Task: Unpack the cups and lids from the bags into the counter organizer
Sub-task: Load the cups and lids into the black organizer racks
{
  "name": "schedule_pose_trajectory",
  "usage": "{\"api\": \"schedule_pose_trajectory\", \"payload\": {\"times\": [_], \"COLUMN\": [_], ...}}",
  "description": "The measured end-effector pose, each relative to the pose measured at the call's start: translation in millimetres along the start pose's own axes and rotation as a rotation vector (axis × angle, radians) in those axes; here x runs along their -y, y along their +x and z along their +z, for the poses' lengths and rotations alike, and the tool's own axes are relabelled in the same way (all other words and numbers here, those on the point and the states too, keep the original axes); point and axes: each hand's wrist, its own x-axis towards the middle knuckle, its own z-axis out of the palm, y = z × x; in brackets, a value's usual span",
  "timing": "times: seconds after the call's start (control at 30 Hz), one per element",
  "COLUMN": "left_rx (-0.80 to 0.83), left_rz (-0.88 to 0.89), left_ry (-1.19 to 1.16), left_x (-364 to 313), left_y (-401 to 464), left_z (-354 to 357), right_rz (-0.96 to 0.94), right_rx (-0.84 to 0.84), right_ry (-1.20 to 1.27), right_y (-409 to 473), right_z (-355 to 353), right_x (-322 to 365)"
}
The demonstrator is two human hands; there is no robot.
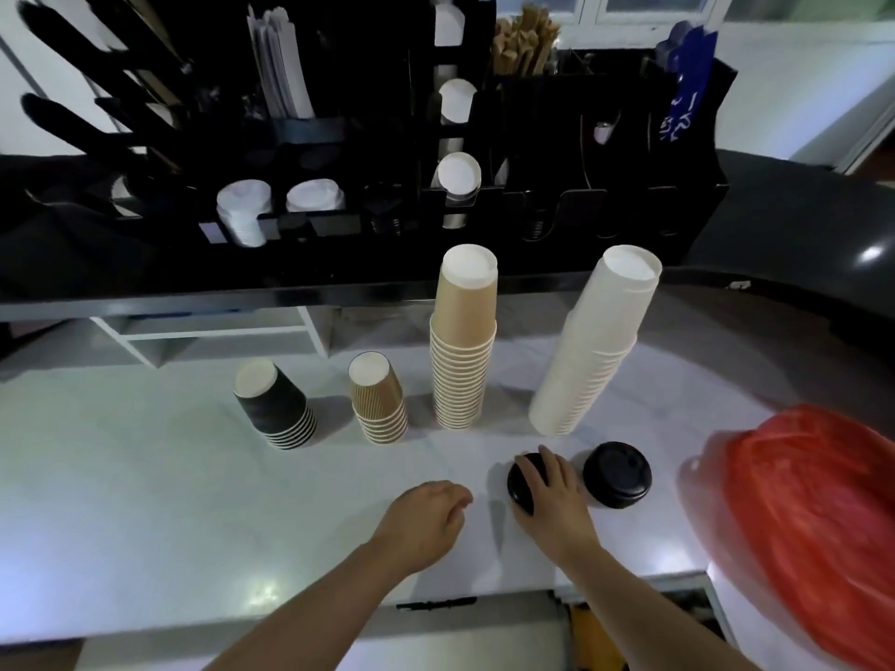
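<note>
Four upside-down cup stacks stand in a row on the white counter [145,501]: a short black stack [276,409], a short ribbed brown stack [379,401], a tall tan stack [464,341] and a tall white stack [593,346]. My right hand [552,496] grips a stack of black lids [522,484] resting on the counter. A second stack of black lids [617,474] sits just to its right. My left hand [426,518] hovers left of the lids with loosely curled fingers, holding nothing. The black counter organizer [624,205] stands behind on a raised ledge.
A red plastic bag [818,520] lies at the right edge of the counter. The organizer holds white lids [244,205], white cups [457,174], wooden stirrers [525,41], paper straws [281,65] and black cutlery [87,79]. An open drawer gap [644,622] shows below the counter front.
</note>
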Motion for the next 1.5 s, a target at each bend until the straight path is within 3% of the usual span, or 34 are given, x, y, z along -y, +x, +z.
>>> {"api": "schedule_pose_trajectory", "payload": {"times": [0.2, 0.4, 0.63, 0.8, 1.2, 1.37, 1.5], "left_rx": [-0.033, -0.205, -0.521, -0.633, -0.524, -0.472, -0.405], "left_rz": [0.088, 0.211, 0.329, 0.386, 0.342, 0.376, 0.304], "left_ry": [0.025, 0.073, 0.051, 0.047, 0.287, 0.408, 0.479], "left_x": [-23, -56, -102, -138, -184, -189, -187], "left_y": [3, 9, 33, 52, 163, 222, 258], "left_z": [-25, -102, -190, -237, -277, -278, -274], "right_rz": [-0.083, -0.307, -0.387, -0.359, -0.154, -0.25, -0.382], "right_rx": [0.013, -0.311, -0.686, -0.778, -0.619, -0.567, -0.453], "right_ry": [0.028, 0.059, 0.002, -0.064, -0.015, -0.027, -0.118], "right_y": [-12, -4, 9, 32, 154, 213, 257], "right_z": [-16, -109, -240, -312, -389, -389, -389], "right_x": [23, 65, 97, 87, -29, -68, -80]}}
